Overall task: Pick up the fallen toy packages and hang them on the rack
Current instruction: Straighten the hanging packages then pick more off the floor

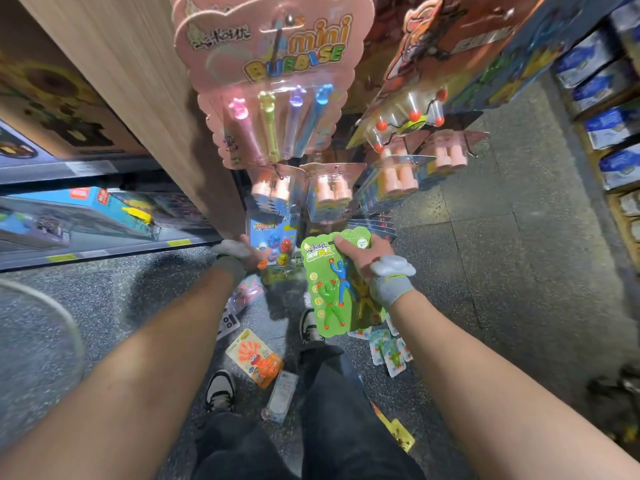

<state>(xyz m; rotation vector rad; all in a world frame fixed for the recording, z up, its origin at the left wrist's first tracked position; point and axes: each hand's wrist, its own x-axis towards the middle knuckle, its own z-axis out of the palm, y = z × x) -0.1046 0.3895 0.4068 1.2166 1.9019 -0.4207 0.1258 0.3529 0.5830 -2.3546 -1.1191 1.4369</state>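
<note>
My right hand (363,258) grips the top of a green toy package (332,299) with small climbing figures, held low in front of the rack. My left hand (247,252) reaches to a blue package of coloured egg toys (277,245) hanging low on the rack; its fingers are hidden behind the wrist. On the floor lie an orange hand-toy package (254,358), a clear package (280,396), a pink package (246,294), a pale blue package (389,351) and a yellow one (398,433). A pink bubble-wand package (273,81) hangs on the rack's upper hooks.
The rack holds rows of pink-toy blister packs (329,192). A wooden panel (138,81) and shelves with boxes (86,213) stand on the left. Blue boxes (606,98) fill shelves on the right. My shoes (220,389) stand among the fallen packages.
</note>
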